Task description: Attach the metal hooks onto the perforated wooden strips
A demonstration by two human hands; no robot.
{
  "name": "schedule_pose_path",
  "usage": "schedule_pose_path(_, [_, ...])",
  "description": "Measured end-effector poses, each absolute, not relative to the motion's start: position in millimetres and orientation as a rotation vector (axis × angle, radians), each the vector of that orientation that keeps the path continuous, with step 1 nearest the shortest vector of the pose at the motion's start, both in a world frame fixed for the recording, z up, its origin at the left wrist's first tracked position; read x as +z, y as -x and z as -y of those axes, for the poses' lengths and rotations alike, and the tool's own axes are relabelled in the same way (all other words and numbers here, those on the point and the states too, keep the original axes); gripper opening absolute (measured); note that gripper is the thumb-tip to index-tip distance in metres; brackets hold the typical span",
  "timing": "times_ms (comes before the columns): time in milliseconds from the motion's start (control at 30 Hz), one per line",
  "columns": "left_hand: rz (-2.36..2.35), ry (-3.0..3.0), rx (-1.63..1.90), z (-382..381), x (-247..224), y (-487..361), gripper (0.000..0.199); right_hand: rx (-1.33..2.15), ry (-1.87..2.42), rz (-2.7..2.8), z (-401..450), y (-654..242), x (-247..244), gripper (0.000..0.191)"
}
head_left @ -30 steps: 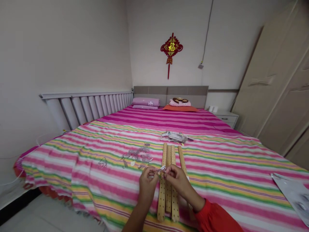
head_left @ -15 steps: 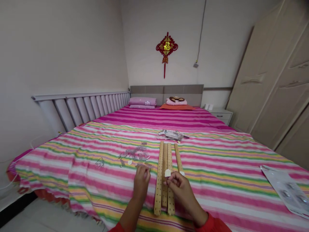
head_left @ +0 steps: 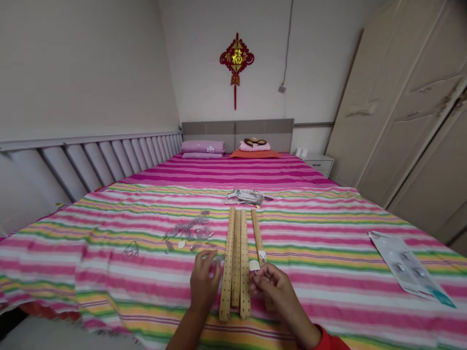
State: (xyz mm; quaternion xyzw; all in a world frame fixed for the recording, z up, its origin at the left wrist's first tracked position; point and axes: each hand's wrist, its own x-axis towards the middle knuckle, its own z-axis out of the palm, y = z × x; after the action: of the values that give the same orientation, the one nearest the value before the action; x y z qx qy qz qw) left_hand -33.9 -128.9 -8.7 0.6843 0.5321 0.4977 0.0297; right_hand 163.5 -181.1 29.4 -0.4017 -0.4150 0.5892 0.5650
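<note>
My right hand (head_left: 273,287) pinches a small white rounded piece (head_left: 254,265) between thumb and fingertips, just above the wooden strips. My left hand (head_left: 205,282) has its fingers curled but apart, close to the left edge of the strips; I see nothing held in it. Three perforated wooden strips (head_left: 236,262) lie side by side between my hands. A separate wooden strip (head_left: 257,231) lies to their right, its near end partly hidden by my right hand. On it sits another white piece (head_left: 261,254).
Clear plastic scraps and small metal bits (head_left: 193,229) lie left of the strips, with a white disc (head_left: 181,244). Beyond the strips is a clear plastic packet (head_left: 246,196). A blister package (head_left: 408,267) lies at right on the striped bedspread (head_left: 321,243).
My left hand's fingers have spread from a closed pinch. My right hand, still holding the white piece, has shifted to the right of the three strips. The view has turned slightly right.
</note>
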Motion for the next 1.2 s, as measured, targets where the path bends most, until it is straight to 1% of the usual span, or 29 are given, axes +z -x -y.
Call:
schedule_pose_path(100, [-1.269,-2.160,1.426,139.0,18.7,12.6,0.016,1.386,0.961,0.973,182.7,-167.4,33.0,0.035])
schedule_pose_path(167, [-1.067,-2.218,1.336,144.8,32.1,-2.2,0.015,1.389,0.963,0.976,183.7,-170.1,34.4,0.034])
schedule_pose_path(267, [-0.937,-2.222,1.307,149.3,41.5,-20.2,0.012,1.403,0.958,0.988,184.9,-175.6,35.0,0.035])
schedule_pose_path(367, [-0.956,-2.118,1.305,149.4,43.5,-32.8,0.009,1.398,0.961,1.025,185.5,-184.0,33.7,0.035])
schedule_pose_path(467, [-1.037,-1.886,1.253,146.2,45.2,-43.1,0.009,1.366,0.971,1.082,186.2,-193.9,29.8,0.034])
schedule_pose_path(667, [-1.034,-1.373,0.998,131.2,56.0,-56.9,0.023,1.223,1.021,1.119,185.2,-211.5,26.9,0.034])
schedule_pose_path(800, [-0.999,-1.290,0.868,115.2,62.4,-62.5,0.025,1.108,1.066,0.985,172.5,-223.2,31.1,0.036])
schedule_pose_path(900, [-0.994,-1.261,0.798,101.1,63.6,-68.8,0.027,1.139,1.060,0.953,156.6,-230.9,31.9,0.039])
schedule_pose_path(967, [-1.002,-1.228,0.767,91.0,62.8,-74.1,0.028,1.163,1.064,0.978,144.8,-234.9,30.5,0.037])
schedule_pose_path(1067, [-1.030,-1.171,0.749,74.4,59.3,-82.8,0.030,1.170,1.074,0.966,126.0,-238.8,26.1,0.035])
schedule_pose_path(1200, [-1.136,-1.105,0.815,50.6,48.8,-93.4,0.032,1.213,1.127,0.915,97.4,-240.2,16.7,0.033])
